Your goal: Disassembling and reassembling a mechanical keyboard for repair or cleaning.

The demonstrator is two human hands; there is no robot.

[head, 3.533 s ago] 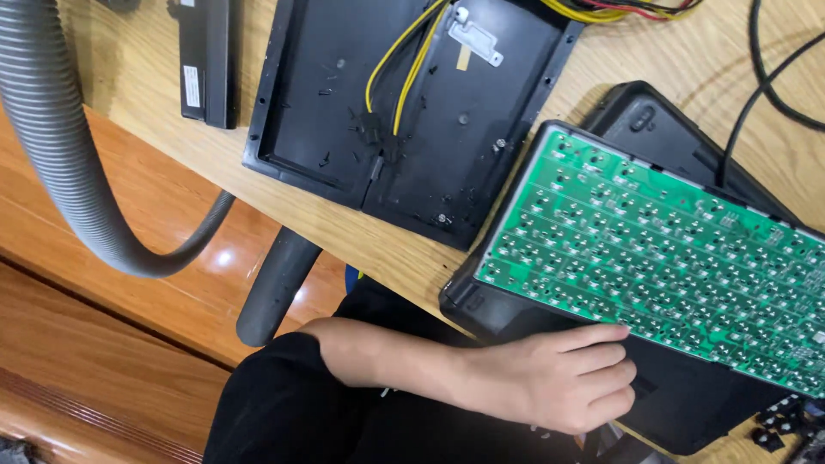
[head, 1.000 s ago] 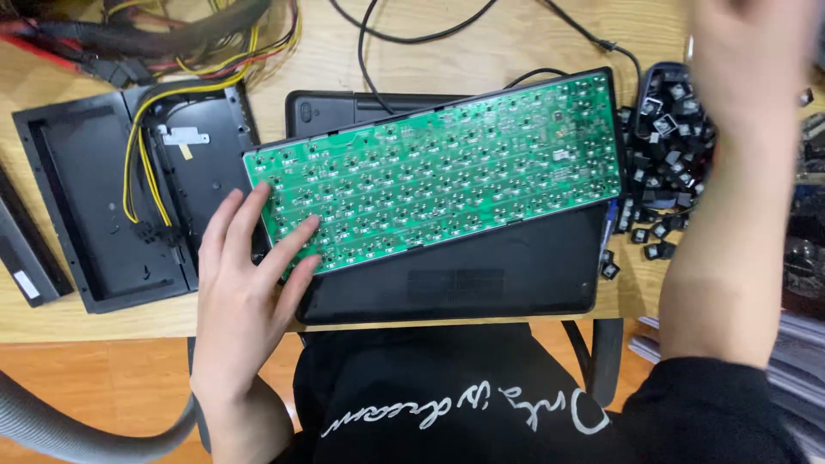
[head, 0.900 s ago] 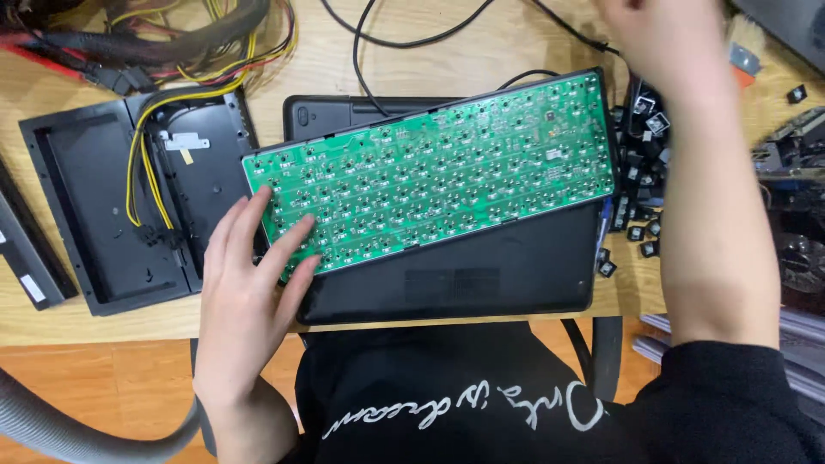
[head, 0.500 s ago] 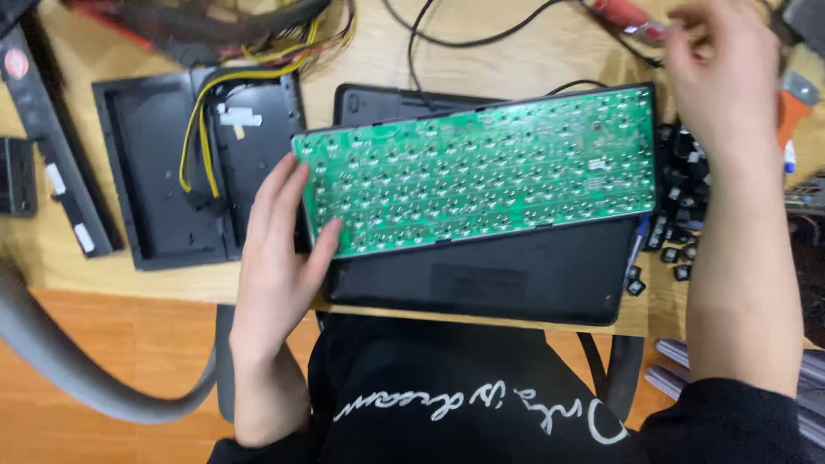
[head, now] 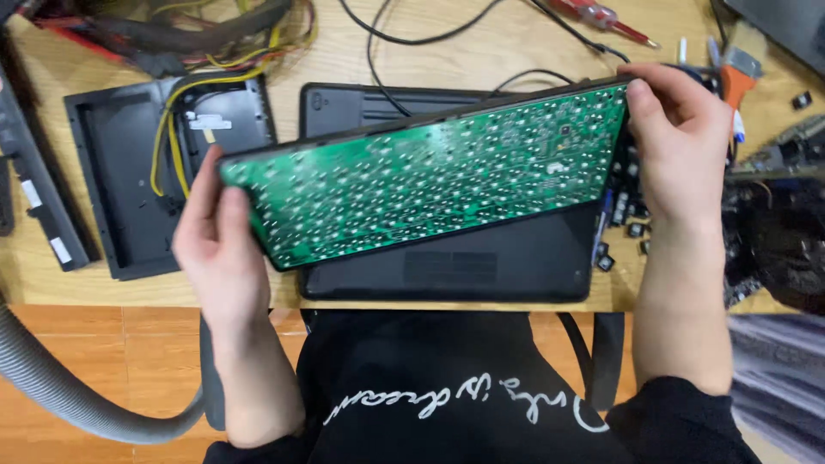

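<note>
Head view: both hands carry the green circuit board [head: 430, 185] — a long keyboard board, solder side up, lifted clear of the black keyboard case [head: 447, 266] that lies beneath it on the wooden desk [head: 481, 43]. The left hand [head: 219, 249] clasps the board's end at about 9 o'clock, thumb on the green face and fingers wrapped behind. The right hand [head: 679, 142] pinches the opposite end at about 2 o'clock, so the board hangs tilted, its right end higher.

At 10 o'clock lies an open black tray-like shell [head: 137, 180] with yellow wires [head: 176, 129] trailing into it. Loose black keycaps [head: 632, 228] are scattered at 3 o'clock, just beside the case. A red-handled screwdriver [head: 601, 17] lies at 1 o'clock, and a grey ribbed hose [head: 60, 395] curves through 8 o'clock, below the desk edge.

The step in hand looks like lifting the board off its case for turning or inspection. Whatever move follows calls for an even grip on both ends — the board is long and thin, likely to flex — and for keeping it clear of the cables [head: 404, 39] at 12 o'clock.
</note>
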